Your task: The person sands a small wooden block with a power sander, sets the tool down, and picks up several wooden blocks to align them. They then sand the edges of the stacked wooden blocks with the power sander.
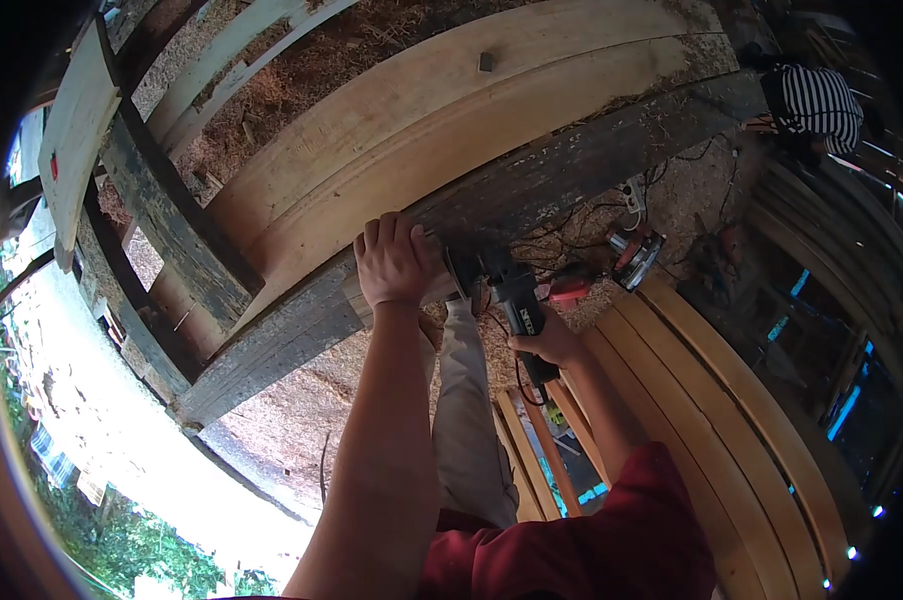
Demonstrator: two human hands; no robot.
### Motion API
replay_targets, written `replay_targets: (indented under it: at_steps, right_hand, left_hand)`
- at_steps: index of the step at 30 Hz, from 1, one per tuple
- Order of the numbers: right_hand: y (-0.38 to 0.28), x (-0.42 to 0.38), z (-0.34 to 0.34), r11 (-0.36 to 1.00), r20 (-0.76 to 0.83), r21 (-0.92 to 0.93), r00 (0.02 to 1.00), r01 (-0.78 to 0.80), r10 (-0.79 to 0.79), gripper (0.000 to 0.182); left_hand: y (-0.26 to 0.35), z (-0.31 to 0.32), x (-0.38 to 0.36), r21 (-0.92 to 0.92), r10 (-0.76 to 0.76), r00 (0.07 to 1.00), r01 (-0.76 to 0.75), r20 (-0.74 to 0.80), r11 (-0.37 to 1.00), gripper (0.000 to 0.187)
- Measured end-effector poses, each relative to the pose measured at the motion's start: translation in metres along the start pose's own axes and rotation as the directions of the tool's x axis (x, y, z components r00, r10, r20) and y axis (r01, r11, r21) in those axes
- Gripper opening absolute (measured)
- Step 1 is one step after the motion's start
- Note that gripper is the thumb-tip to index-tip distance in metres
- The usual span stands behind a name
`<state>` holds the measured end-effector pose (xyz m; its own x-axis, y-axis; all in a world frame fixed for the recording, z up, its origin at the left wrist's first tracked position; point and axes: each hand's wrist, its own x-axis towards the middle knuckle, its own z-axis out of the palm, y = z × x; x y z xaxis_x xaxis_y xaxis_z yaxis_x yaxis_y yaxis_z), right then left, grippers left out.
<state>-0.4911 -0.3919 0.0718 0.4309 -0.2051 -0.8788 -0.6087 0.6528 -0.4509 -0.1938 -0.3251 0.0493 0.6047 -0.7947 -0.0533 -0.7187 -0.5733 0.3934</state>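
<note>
A black angle grinder (520, 308) is held in my right hand (552, 345), whose fingers wrap round its body. The tool's head is against or close to the end of a short wood block (437, 285) at the near edge of a dark beam (572, 165). My left hand (392, 260) rests on top of this block, its fingers pressed together and bent over it. Whether the tool's disc touches the wood is hard to tell. Pale wide planks (452, 100) lie beyond the beam.
A red and silver power tool (635, 258) lies on the shavings-covered floor near cables and a power strip (633, 196). Long boards (712, 370) are stacked at the right. A person in a striped shirt (822, 105) is at the upper right. Crossed timbers (167, 200) stand left.
</note>
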Motion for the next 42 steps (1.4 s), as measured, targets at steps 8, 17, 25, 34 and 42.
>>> replay_targets:
  at_steps: [8, 17, 25, 34, 42]
  right_hand:
    - [-0.003, 0.003, 0.000, 0.999, 0.028, 0.029, 0.999, 0.024, -0.025, 0.052]
    - [-0.011, -0.003, 0.003, 1.000, 0.006, -0.002, 1.000, 0.007, -0.007, 0.051]
    - [0.020, -0.002, -0.002, 0.973, -0.022, 0.230, 1.000, 0.017, -0.012, 0.053]
    - [0.022, -0.010, -0.014, 0.969, -0.110, 0.229, 0.991, 0.096, -0.072, 0.053]
    - [0.025, -0.003, -0.016, 0.961, -0.087, 0.246, 0.991, 0.124, -0.106, 0.053]
  left_hand:
    - [0.001, -0.003, 0.001, -0.012, 0.001, 1.000, -0.001, -0.008, 1.000, 0.023]
    - [-0.001, -0.001, 0.000, -0.021, 0.001, 1.000, -0.002, -0.013, 1.000, 0.022]
    - [0.000, -0.002, 0.001, -0.006, 0.013, 1.000, -0.013, 0.009, 1.000, 0.023]
    - [0.001, 0.003, 0.000, 0.031, 0.039, 0.999, -0.039, -0.007, 0.999, 0.031]
    - [-0.001, 0.006, 0.000, 0.038, 0.090, 0.996, -0.089, -0.025, 0.995, 0.034]
